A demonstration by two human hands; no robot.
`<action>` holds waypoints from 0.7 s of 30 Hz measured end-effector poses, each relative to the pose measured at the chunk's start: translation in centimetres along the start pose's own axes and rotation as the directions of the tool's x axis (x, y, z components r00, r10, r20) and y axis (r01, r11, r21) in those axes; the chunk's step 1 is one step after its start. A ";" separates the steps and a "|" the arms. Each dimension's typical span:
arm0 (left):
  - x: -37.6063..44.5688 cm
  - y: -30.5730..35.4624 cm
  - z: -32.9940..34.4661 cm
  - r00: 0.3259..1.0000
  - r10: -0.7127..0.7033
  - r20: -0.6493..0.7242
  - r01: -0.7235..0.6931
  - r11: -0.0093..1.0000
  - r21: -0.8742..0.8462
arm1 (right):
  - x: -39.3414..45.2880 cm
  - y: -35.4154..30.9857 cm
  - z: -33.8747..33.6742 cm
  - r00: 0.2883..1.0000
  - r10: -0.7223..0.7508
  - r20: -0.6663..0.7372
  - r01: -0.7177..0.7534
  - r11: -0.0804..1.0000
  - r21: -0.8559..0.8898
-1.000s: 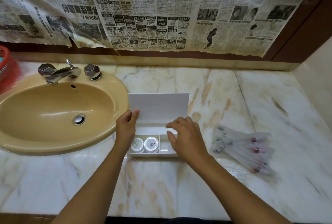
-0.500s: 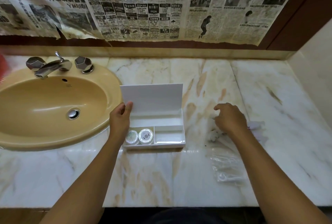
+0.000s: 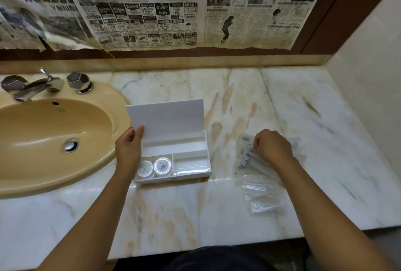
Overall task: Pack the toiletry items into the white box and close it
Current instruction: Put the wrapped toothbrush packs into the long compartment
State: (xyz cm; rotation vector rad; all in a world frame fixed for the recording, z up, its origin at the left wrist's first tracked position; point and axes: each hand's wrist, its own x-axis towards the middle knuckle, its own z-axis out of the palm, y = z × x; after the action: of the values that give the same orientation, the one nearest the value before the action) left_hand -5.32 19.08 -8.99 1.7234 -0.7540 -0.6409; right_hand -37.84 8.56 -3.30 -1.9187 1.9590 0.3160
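Beside the tan oval sink, your left hand pinches the lower left corner of the upright lid of the white plastic compartment box, which sits on the veined marble counter with two round white foil-topped tubs already in its front left cell. The front right and rear cells look empty, so packing seems barely begun. To the right, your right hand is curled down onto the heap of clear plastic-wrapped toiletry packets, apparently gathering some, though the grip itself is hidden; those and the lid are left.
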 end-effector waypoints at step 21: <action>0.2 -0.4 -0.3 1.000 0.002 0.014 -0.002 1.000 -0.017 | -1.7 -1.9 -1.9 0.967 -0.152 -0.205 0.176 0.979 0.104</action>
State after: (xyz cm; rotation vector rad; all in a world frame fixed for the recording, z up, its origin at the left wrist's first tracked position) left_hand -4.96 19.19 -9.27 1.7043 -0.7584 -0.6568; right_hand -36.15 9.21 -0.66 -2.0829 1.8720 -0.0402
